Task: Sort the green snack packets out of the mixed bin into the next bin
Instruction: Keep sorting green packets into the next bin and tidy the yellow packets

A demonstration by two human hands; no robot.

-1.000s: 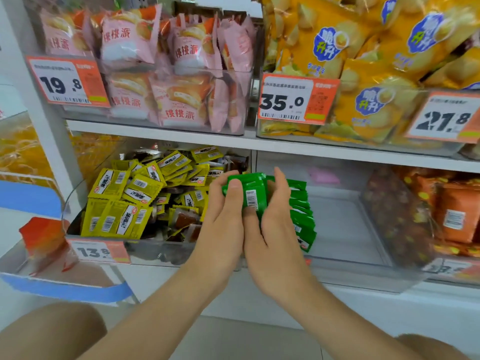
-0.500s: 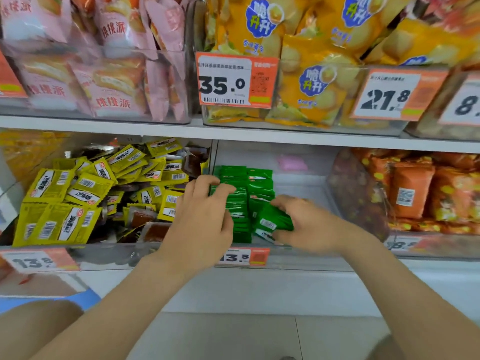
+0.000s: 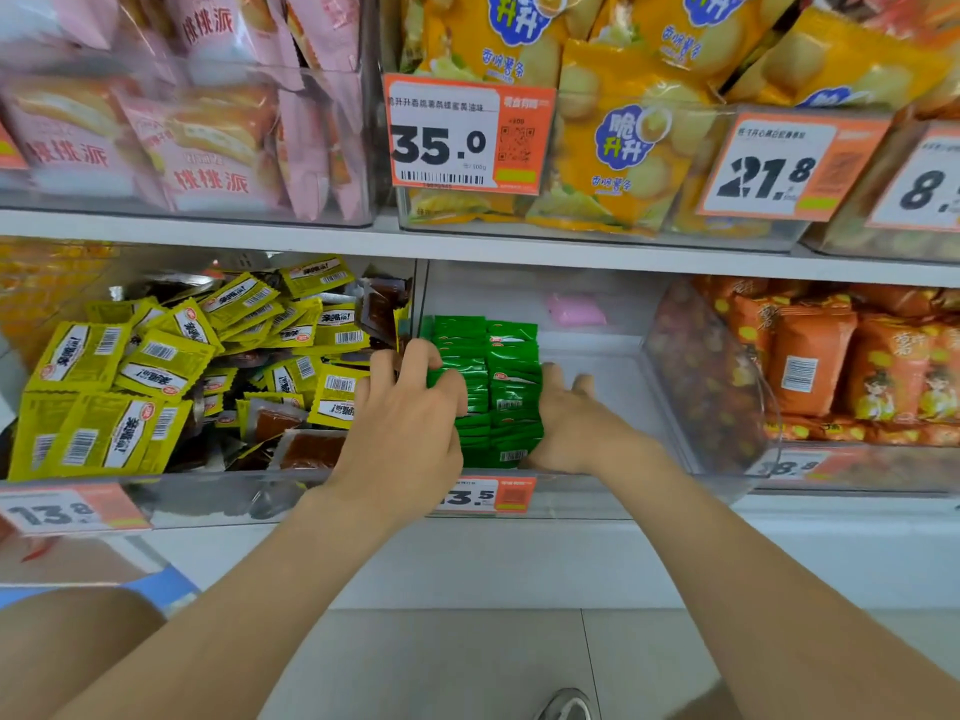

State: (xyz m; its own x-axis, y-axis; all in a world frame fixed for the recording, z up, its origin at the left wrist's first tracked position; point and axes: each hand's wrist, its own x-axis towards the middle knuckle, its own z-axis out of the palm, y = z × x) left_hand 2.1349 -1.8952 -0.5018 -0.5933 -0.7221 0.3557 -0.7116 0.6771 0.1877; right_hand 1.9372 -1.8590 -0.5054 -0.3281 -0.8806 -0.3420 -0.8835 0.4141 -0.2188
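Two rows of green snack packets [image 3: 511, 366] stand on edge at the left end of the clear middle bin [image 3: 602, 371]. My left hand [image 3: 410, 428] lies over the left row, its fingers curled over the packet tops next to the divider. Against the right side of the stack, my right hand [image 3: 576, 428] presses with its fingers stretched along the bin floor. To the left, the mixed bin [image 3: 208, 498] holds several yellow packets [image 3: 156, 366] and brown ones [image 3: 306, 452]; no green packet shows in it.
Orange snack bags [image 3: 810, 366] fill the bin on the right. On the shelf above are pink cake packs [image 3: 208, 148] and yellow chip bags [image 3: 623, 148]. Price tags [image 3: 467, 137] hang on the bin fronts. A pink item [image 3: 576, 309] lies at the back of the middle bin.
Both hands carried a bundle of green packets into the middle bin. The right hand has let go of a packet and now presses the stack's side, while the left has closed over the left row.
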